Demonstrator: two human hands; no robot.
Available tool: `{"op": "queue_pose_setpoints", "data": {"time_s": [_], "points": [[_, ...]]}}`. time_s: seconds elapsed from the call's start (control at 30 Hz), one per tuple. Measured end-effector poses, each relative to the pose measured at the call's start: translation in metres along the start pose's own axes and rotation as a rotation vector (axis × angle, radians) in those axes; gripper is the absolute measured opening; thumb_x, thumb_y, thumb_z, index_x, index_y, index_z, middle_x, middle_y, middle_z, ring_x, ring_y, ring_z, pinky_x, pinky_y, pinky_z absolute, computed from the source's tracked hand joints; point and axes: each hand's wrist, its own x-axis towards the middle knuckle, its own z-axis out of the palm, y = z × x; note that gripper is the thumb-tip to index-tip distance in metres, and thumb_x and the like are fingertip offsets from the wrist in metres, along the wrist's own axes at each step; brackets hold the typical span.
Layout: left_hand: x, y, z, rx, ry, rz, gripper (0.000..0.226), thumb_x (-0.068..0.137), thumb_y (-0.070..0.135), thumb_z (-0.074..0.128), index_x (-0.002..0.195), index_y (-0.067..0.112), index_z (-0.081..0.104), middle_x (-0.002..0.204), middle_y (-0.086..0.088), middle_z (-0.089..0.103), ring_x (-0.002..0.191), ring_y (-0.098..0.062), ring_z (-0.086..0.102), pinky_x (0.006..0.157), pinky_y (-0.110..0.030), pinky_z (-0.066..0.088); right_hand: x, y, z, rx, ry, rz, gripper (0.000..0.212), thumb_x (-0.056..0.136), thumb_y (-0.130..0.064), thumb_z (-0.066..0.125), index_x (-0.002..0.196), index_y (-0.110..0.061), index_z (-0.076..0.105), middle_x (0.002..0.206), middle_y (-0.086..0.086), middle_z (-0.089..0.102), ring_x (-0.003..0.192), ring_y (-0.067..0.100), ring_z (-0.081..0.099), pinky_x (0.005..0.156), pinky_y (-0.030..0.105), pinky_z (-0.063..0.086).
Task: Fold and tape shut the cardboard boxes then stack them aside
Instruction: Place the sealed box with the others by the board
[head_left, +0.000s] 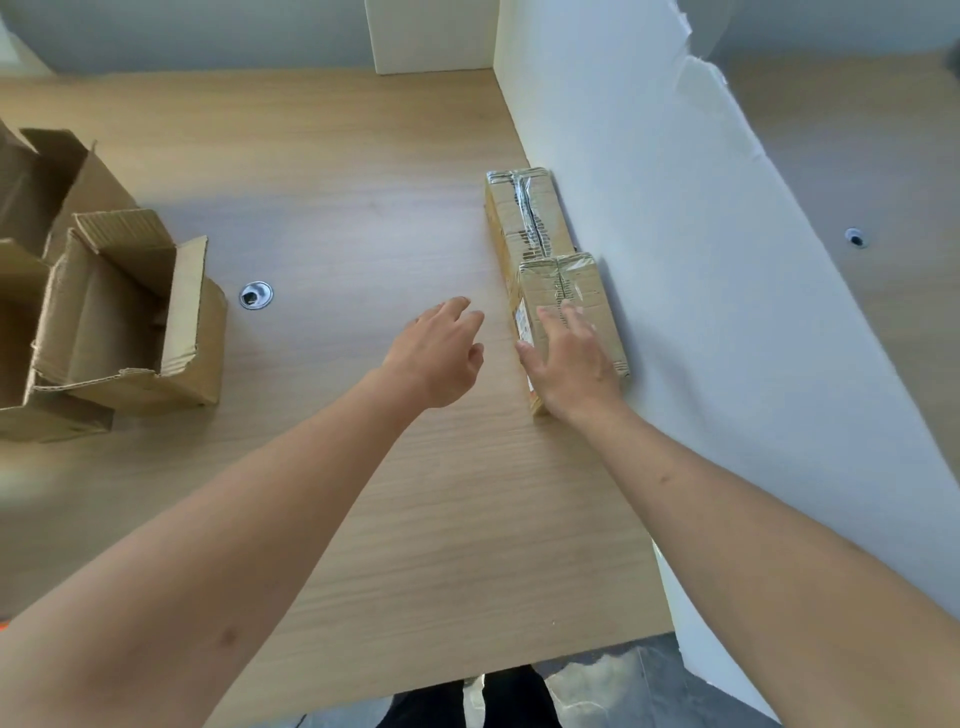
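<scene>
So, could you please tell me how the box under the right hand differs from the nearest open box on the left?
The taped box under the right hand is closed, its seam sealed with clear tape; the open box has its flaps standing up and no visible tape. The taped box sits against the white partition; the open box stands apart at the table's left. Both are brown corrugated cardboard.

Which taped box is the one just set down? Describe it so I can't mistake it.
Find the white partition wall on the right of the wooden desk. Two taped boxes stand against its foot. It is the nearer box, with the right hand resting flat on top; the farther box has no hand on it.
</scene>
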Motion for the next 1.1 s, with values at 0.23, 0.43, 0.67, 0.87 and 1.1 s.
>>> {"op": "queue_pose_setpoints", "data": {"time_s": [0.23, 0.43, 0.67, 0.87, 1.1], "points": [[-0.052, 0.004, -0.051, 0.085, 0.043, 0.020, 0.049, 0.106, 0.036, 0.044, 0.150, 0.013, 0.044, 0.163, -0.010, 0.033, 0.147, -0.031, 0.035, 0.118, -0.044, 0.032, -0.043, -0.045, -0.045, -0.060, -0.020, -0.147, 0.053, 0.105, -0.048, 0.043, 0.150, -0.022, 0.048, 0.164, 0.008, 0.035, 0.154, 0.026, 0.023, 0.123, 0.043, 0.025], [-0.115, 0.002, -0.083, 0.109, 0.124, -0.075, 0.049, 0.107, 0.040, 0.040, 0.149, 0.015, 0.045, 0.162, -0.008, 0.035, 0.147, -0.030, 0.035, 0.121, -0.045, 0.026, -0.080, -0.089, -0.086, -0.139, -0.007, -0.297, 0.051, 0.107, -0.047, 0.034, 0.147, -0.021, 0.051, 0.154, 0.008, 0.046, 0.144, 0.027, 0.039, 0.115, 0.043, 0.031], [-0.210, -0.007, -0.103, 0.121, 0.260, -0.250, 0.046, 0.108, 0.038, 0.039, 0.145, 0.012, 0.049, 0.154, -0.008, 0.044, 0.137, -0.030, 0.044, 0.113, -0.041, 0.033, -0.132, -0.144, -0.089, -0.138, -0.020, -0.526, 0.050, 0.108, -0.048, 0.031, 0.143, -0.022, 0.055, 0.151, 0.006, 0.048, 0.144, 0.024, 0.037, 0.111, 0.042, 0.034], [-0.307, -0.041, -0.106, 0.078, 0.371, -0.394, 0.042, 0.107, 0.037, 0.041, 0.140, 0.014, 0.054, 0.137, -0.005, 0.056, 0.123, -0.026, 0.055, 0.106, -0.044, 0.045, -0.187, -0.215, -0.068, -0.142, -0.033, -0.748, 0.048, 0.107, -0.047, 0.032, 0.137, -0.022, 0.061, 0.136, 0.004, 0.057, 0.130, 0.027, 0.051, 0.102, 0.042, 0.041], [-0.410, -0.119, -0.105, 0.050, 0.407, -0.578, 0.045, 0.107, 0.036, 0.041, 0.145, 0.015, 0.052, 0.153, -0.008, 0.047, 0.142, -0.026, 0.043, 0.121, -0.048, 0.031, -0.238, -0.322, -0.011, -0.129, -0.033, -0.904, 0.047, 0.104, -0.051, 0.031, 0.108, -0.026, 0.070, 0.098, -0.003, 0.058, 0.093, 0.022, 0.059, 0.082, 0.044, 0.054]]}}
